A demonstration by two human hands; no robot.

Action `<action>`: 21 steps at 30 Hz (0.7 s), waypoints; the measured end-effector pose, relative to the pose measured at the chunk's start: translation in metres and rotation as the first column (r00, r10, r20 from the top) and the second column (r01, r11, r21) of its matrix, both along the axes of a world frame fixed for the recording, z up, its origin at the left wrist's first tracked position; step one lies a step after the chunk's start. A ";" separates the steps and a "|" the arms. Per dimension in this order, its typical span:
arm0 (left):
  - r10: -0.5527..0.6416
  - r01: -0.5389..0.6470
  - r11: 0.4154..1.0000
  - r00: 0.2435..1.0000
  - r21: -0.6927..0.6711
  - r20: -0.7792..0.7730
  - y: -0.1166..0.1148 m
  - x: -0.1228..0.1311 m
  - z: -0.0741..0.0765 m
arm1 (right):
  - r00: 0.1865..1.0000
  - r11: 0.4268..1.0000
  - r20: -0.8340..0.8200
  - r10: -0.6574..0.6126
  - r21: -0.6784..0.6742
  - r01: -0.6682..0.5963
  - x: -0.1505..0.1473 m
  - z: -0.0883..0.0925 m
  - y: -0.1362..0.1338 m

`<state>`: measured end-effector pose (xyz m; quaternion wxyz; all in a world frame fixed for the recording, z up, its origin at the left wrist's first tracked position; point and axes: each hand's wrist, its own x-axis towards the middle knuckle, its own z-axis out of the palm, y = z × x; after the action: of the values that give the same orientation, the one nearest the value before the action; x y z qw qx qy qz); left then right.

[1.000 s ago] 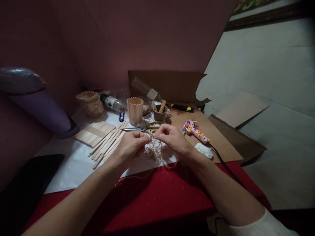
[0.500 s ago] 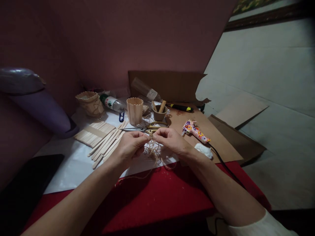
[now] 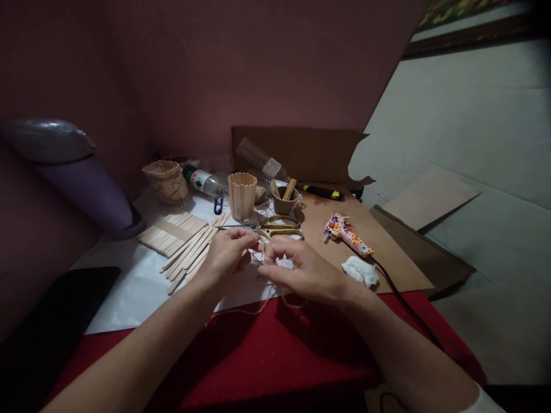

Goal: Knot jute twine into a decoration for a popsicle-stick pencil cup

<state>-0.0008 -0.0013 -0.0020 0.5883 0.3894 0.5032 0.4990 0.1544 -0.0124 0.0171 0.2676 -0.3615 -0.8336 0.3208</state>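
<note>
My left hand (image 3: 230, 255) pinches thin brown twine (image 3: 262, 246) between thumb and fingertips above the white sheet. To its right, my right hand (image 3: 297, 265) is curled with thumb and fingers bent round the twine; its exact grip is partly hidden. Loose strands of twine hang below my hands onto the red cloth. Just beyond my fingers lie scissors (image 3: 282, 232) with gold handles. Behind them stands a cup made of wooden sticks (image 3: 241, 197). Loose craft sticks (image 3: 191, 252) lie left of my left hand, beside a banded bundle of sticks (image 3: 172, 232).
A flowered glue gun (image 3: 346, 234) with a black cord and a white crumpled wad (image 3: 360, 271) lie right of my hands. Behind are a small pot (image 3: 284, 203), a utility knife (image 3: 321, 191), plastic bottles (image 3: 206, 182), a blue clipper (image 3: 218, 205) and a decorated stick pot (image 3: 167, 182).
My right hand has lowered and its fingers have spread from a tight pinch into a wider curl. The twine tangle below is now mostly behind it. The view has shifted slightly left.
</note>
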 end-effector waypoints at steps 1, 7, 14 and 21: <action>0.005 -0.005 1.000 1.000 0.000 0.025 0.000 -0.001 0.001 | 0.998 0.997 0.065 0.019 0.074 -0.024 -0.001 0.000 -0.004; -0.020 0.044 0.996 0.959 -0.078 0.281 0.007 -0.012 0.011 | 0.894 0.954 0.440 -0.083 0.295 -0.056 0.005 -0.006 -0.008; -0.090 0.132 0.987 0.923 -0.087 0.373 0.014 -0.020 0.014 | 0.591 0.492 0.100 -0.800 0.673 0.553 0.032 0.015 0.014; -0.277 0.281 0.960 0.945 0.001 0.172 -0.002 -0.002 0.008 | 0.857 0.881 -0.356 -0.372 0.157 0.447 0.001 0.003 0.003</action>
<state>-0.0031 -0.0032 0.0056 0.6983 0.4055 0.3968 0.4365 0.1552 -0.0095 0.0204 0.5003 -0.4413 -0.7150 0.2090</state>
